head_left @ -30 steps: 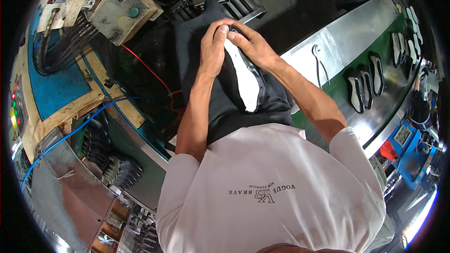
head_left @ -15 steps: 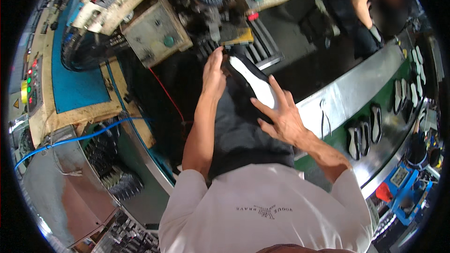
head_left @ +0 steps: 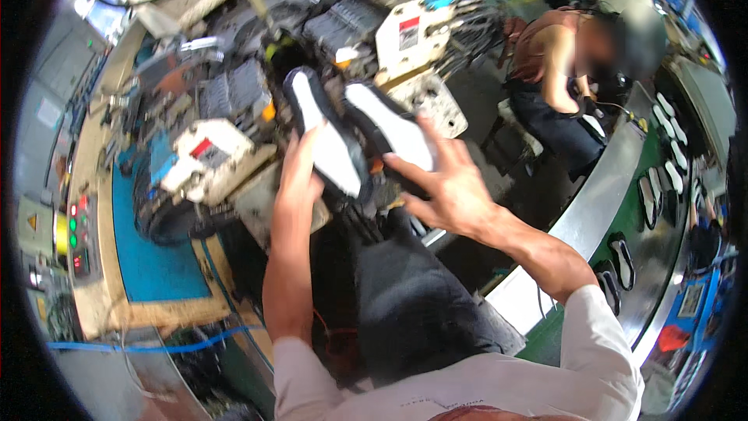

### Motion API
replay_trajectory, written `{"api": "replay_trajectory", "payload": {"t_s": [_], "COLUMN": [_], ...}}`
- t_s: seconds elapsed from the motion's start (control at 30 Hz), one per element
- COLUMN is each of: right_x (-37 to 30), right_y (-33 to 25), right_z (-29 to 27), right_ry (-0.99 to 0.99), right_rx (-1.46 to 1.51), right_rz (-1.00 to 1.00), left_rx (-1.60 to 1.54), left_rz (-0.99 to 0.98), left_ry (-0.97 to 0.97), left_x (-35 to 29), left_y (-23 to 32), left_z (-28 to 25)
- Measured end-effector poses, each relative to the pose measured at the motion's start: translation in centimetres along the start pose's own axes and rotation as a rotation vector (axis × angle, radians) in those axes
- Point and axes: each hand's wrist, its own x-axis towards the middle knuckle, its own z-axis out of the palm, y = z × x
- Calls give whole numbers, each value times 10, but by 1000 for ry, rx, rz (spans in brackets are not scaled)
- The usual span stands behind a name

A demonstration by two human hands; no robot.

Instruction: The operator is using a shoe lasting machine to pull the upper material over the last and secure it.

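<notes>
Two black shoe uppers with white undersides turned up are side by side in front of me. My left hand (head_left: pixel 296 175) is closed along the side of the left shoe upper (head_left: pixel 336 160), which is at the middle of the machine (head_left: pixel 249 101). My right hand (head_left: pixel 460 191) grips the right shoe upper (head_left: pixel 389 123) near one end, with thumb and fingers on either side. This one is held up beside the first, its far end pointing toward the machine. The fingertips of my left hand are partly blurred and hidden by the shoe.
At the right, a metal-edged conveyor (head_left: pixel 580 206) with a green belt carries several shoes (head_left: pixel 622 261). A seated co-worker (head_left: pixel 545 82) works beyond it. A control panel with lit buttons (head_left: pixel 80 238) and a blue mat (head_left: pixel 152 245) are at the left. A blue hose (head_left: pixel 167 348) crosses the lower left.
My left hand has left the shoe upper above my lap and is now at the one on the machine. My right hand has lifted its shoe upper toward the machine. The view has tilted up.
</notes>
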Motion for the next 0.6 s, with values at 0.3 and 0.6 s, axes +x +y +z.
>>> {"api": "replay_trajectory", "payload": {"t_s": [0.3, 0.6], "right_x": [90, 76], "right_y": [5, 7], "right_z": [87, 104], "right_ry": [-7, 24], "right_rx": [192, 176], "right_rz": [65, -17], "left_rx": [-337, -374], "left_rz": [23, -20], "left_ry": [-111, 295], "left_x": [-227, -342], "left_y": [-35, -106], "left_z": [-18, -27]}}
